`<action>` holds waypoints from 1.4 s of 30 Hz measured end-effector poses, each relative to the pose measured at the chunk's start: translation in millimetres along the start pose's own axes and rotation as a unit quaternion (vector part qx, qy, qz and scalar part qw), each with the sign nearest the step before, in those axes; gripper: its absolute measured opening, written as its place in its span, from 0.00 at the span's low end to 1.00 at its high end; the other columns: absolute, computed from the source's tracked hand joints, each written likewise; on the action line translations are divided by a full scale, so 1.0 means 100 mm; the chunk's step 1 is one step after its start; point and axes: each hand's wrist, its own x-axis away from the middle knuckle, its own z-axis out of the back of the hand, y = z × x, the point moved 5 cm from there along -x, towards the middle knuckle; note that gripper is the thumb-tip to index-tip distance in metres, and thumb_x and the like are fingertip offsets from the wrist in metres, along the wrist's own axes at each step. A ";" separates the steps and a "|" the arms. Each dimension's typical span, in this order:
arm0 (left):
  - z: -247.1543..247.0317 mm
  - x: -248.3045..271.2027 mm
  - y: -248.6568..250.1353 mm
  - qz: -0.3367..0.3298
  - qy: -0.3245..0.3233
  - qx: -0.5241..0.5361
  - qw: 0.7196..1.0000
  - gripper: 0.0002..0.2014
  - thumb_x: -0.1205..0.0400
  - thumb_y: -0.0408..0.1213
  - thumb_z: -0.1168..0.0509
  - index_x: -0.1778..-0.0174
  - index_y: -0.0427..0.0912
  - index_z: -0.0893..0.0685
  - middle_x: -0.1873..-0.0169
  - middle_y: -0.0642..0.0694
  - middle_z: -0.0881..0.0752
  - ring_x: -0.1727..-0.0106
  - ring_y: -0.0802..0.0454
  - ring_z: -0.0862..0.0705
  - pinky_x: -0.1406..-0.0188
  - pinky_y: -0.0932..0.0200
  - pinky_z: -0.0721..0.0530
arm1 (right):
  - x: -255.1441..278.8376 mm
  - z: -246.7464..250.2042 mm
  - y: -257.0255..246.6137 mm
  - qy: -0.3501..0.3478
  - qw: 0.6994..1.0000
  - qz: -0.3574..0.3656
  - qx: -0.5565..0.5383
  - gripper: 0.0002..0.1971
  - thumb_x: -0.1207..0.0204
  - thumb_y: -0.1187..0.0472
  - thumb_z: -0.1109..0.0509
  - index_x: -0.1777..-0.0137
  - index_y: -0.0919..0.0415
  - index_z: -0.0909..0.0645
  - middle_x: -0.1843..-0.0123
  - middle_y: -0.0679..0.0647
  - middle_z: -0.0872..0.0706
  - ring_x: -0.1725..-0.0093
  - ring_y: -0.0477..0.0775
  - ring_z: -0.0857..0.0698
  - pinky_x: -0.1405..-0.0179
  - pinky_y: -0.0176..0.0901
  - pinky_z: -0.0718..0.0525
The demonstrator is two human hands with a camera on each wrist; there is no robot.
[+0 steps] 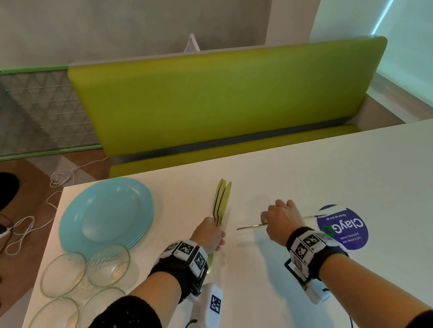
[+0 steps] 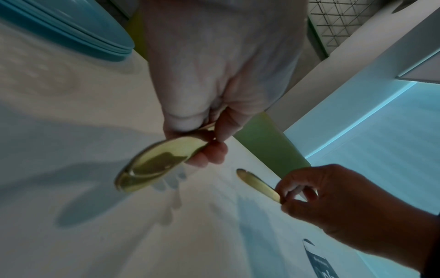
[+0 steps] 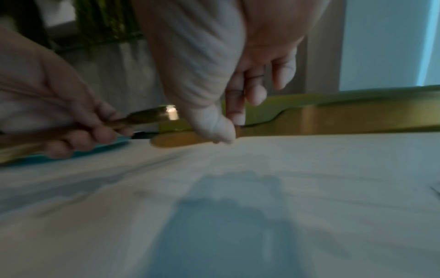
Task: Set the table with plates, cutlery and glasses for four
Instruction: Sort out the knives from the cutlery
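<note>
right now your left hand (image 1: 209, 235) grips a bundle of gold cutlery (image 1: 221, 203), fingers curled round the handles, the far ends fanned above the table (image 1: 318, 168) towards its far edge. your right hand (image 1: 281, 222) pinches a single gold knife (image 1: 249, 226) between thumb and fingers, held level and sideways just over the surface. stacked blue plates (image 1: 106, 214) sit by the far left corner, with four glass bowls (image 1: 63, 274) along the left edge. a purple sticker (image 1: 348, 229) lies beside your right wrist.
</note>
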 end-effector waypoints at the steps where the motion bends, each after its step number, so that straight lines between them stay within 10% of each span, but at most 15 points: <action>1: 0.02 0.03 0.01 0.000 0.007 0.007 1.000 0.11 0.16 0.25 0.52 0.43 0.40 0.29 0.68 0.46 0.24 0.73 0.54 0.26 0.78 0.65 0.27 | 0.04 0.07 -0.08 0.005 0.999 0.032 0.021 0.17 0.21 0.64 0.43 0.37 0.54 0.20 0.39 0.52 0.17 0.34 0.57 0.26 0.37 0.48 0.32; 10: 0.12 0.62 -0.12 -0.039 -0.075 -0.044 0.995 0.14 0.21 0.22 0.45 0.42 0.37 0.29 0.57 0.41 0.21 0.60 0.51 0.20 0.61 0.61 0.19 | 0.63 0.62 -0.89 0.014 0.978 0.192 0.083 0.15 0.19 0.65 0.41 0.40 0.56 0.15 0.43 0.52 0.15 0.40 0.57 0.25 0.43 0.48 0.31; 15: 0.24 1.20 -0.35 -0.062 -0.162 -0.029 0.984 0.13 0.26 0.15 0.46 0.58 0.37 0.26 0.69 0.41 0.24 0.69 0.51 0.26 0.70 0.62 0.26 | 1.08 0.81 -1.40 -0.001 0.977 0.192 0.093 0.12 0.20 0.66 0.40 0.45 0.60 0.15 0.44 0.55 0.15 0.39 0.58 0.22 0.42 0.49 0.29; 23: 0.55 2.00 -1.12 -0.079 -0.229 -0.077 0.967 0.15 0.27 0.15 0.37 0.57 0.41 0.23 0.67 0.45 0.21 0.64 0.53 0.21 0.67 0.63 0.21 | 1.91 0.81 -2.25 -0.040 0.977 0.176 0.113 0.11 0.20 0.64 0.39 0.48 0.61 0.14 0.47 0.56 0.13 0.40 0.59 0.20 0.44 0.49 0.26; 30: 0.76 2.52 -1.73 -0.108 -0.227 -0.085 0.964 0.17 0.37 0.24 0.28 0.51 0.32 0.18 0.62 0.39 0.14 0.59 0.48 0.15 0.48 0.49 0.15 | 2.44 0.76 -2.90 -0.043 0.970 0.198 0.137 0.12 0.19 0.63 0.40 0.50 0.62 0.14 0.51 0.58 0.11 0.45 0.60 0.19 0.51 0.51 0.26; 42: 1.11 2.69 -2.17 -0.105 -0.206 -0.069 0.970 0.15 0.26 0.13 0.40 0.56 0.38 0.22 0.66 0.44 0.22 0.65 0.54 0.23 0.67 0.64 0.22 | 2.58 0.58 -3.35 -0.017 0.989 0.147 -0.024 0.15 0.19 0.61 0.40 0.43 0.64 0.14 0.44 0.62 0.15 0.41 0.63 0.19 0.51 0.50 0.19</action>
